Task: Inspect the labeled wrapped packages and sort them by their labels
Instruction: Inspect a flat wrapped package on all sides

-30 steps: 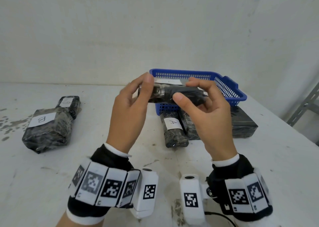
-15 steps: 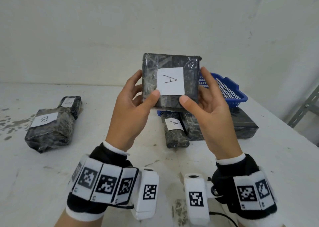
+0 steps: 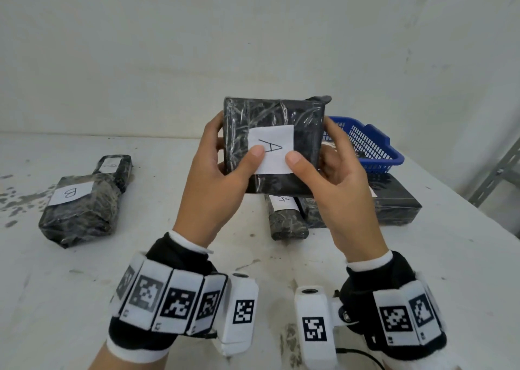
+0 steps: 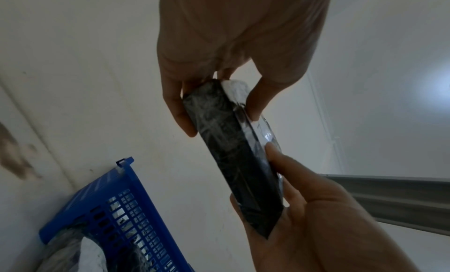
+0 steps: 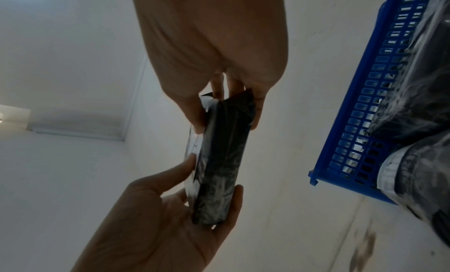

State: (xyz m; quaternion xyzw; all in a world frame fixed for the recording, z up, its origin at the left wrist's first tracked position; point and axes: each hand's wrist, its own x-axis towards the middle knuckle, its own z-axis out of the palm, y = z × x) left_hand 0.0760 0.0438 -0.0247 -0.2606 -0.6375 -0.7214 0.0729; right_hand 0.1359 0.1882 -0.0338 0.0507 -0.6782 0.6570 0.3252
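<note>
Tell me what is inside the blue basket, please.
The blue basket holds at least one dark wrapped package, seen through its mesh wall, and something white. No label can be read there. In the head view, the held package A covers most of the inside.

Held package [image 3: 270, 133]: dark wrapping under clear, glossy, wrinkled plastic film; matt white paper label [image 3: 271, 149] marked A. Package marked B [image 3: 80, 209]: same crinkled glossy film, paper label. Basket [image 3: 374, 147]: blue moulded plastic, slotted lattice walls, smooth sheen. Table [image 3: 84, 285]: white, matt, stained and scuffed. Wrist bands [image 3: 168, 299]: black cloth, white cuffs, hard white plastic tiles.
</note>
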